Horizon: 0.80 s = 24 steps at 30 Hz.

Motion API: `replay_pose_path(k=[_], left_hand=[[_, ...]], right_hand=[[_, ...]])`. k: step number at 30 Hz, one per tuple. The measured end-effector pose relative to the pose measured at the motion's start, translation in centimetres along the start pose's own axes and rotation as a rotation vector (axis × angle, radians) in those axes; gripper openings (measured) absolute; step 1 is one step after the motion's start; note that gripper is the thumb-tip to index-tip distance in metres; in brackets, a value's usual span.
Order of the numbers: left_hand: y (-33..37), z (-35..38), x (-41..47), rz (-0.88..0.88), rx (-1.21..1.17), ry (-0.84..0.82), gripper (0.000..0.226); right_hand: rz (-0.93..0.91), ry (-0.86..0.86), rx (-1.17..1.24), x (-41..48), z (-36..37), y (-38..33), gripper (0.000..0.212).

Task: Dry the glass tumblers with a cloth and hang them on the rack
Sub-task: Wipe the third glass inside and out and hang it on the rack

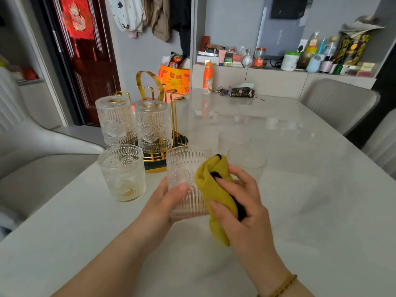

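Observation:
My left hand (166, 198) grips an embossed glass tumbler (184, 174) just above the white table, its mouth facing away. My right hand (242, 198) holds a yellow cloth (211, 189) with a black edge and presses it against the tumbler's right side. Another embossed tumbler (122, 173) stands upright on the table to the left. Behind it, a gold wire rack (159, 116) on a dark base carries two tumblers hung upside down, one on the left (114, 121) and one on the right (153, 125).
Two plain clear glasses (246, 161) (232, 140) stand on the table (300, 189) right of the cloth. At the far end are an orange bottle (207, 78), keys and a tissue pack (242, 92). Grey chairs stand on both sides; a cluttered shelf runs behind.

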State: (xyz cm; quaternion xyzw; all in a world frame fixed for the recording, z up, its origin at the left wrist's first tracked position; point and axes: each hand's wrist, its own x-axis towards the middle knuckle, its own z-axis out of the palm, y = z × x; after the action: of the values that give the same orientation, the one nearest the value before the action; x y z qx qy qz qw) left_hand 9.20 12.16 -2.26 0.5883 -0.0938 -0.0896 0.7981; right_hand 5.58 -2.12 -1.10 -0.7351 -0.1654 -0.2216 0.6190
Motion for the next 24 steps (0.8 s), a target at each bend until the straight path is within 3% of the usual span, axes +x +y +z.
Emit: replay_pose_path(k=[2,5,10,14,17,19,21,24], left_hand=[[-0.3,0.4,-0.2,-0.029,0.007,-0.052,0.115],[-0.7,1.1,-0.7,-0.066,-0.016,-0.104,0.109],[-0.7,0.8,-0.4,-0.078,-0.106,-0.008,0.078],[-0.4,-0.1,0.1,-0.098,-0.058,0.068,0.076],[-0.6,0.4,-0.2,-0.084,0.009,-0.003,0.071],[-1.0,0.9,-0.3,-0.084,-0.010,-0.051,0.081],[-1.4,1.4,-0.5,-0.087,-0.043,-0.074,0.097],[-1.2,1.6,-0.4,-0.041,-0.116,-0.066,0.087]], right_hand=[[-0.048,0.084,-0.049,0.1,-0.3,0.0,0.035],[0.045,0.211,0.037,0.4,-1.0,0.3,0.033],[0.165,0.111,0.050,0.3,-0.6,1.0,0.026],[-0.125,0.025,-0.268,-0.6,0.8,1.2,0.034],[-0.235,0.114,-0.355,-0.4,0.4,1.4,0.038],[-0.127,0.227,-0.246,-0.1,-0.3,0.7,0.034],[0.060,0.273,-0.021,0.3,-1.0,0.5,0.017],[0.284,0.221,0.117,0.4,-1.0,0.9,0.019]])
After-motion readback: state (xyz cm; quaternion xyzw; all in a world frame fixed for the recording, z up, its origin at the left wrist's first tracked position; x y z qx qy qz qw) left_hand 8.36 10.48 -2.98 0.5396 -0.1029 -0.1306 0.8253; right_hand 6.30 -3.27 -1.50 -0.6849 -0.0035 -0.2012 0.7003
